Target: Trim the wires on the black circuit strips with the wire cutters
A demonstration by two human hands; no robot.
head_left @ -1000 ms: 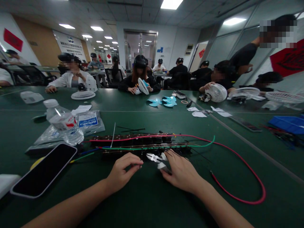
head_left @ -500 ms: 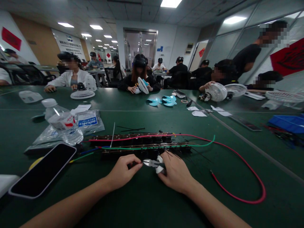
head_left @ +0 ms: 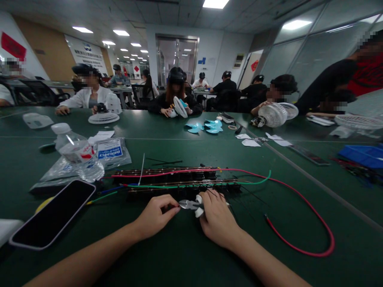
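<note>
My right hand (head_left: 220, 219) is closed around the white handles of diagonal cutters (head_left: 189, 205), whose jaws point left. Thumb and forefinger of my left hand (head_left: 157, 213) are pinched together right at the cutters' tip; whatever lies between them is too small to make out. Just beyond both hands lie two long black terminal-like strips (head_left: 182, 192) with metal rails. A green wire (head_left: 260, 181) runs along the nearer strip, and a thick red cable (head_left: 324, 223) crosses the farther one and loops to the right. A white cable tie (head_left: 141, 169) sticks up at the left.
On the left are a phone (head_left: 55, 213), a water bottle (head_left: 79, 153) and a plastic bag (head_left: 122, 153). Blue fan blades (head_left: 213, 126) and papers (head_left: 250, 142) lie farther back. A blue bin (head_left: 362, 155) is at right. Several people sit around the table (head_left: 167, 255).
The fingers of my right hand have closed further and the cutters' handles are nearer each other. My left hand has barely moved. A person at the far right has moved right and bent down.
</note>
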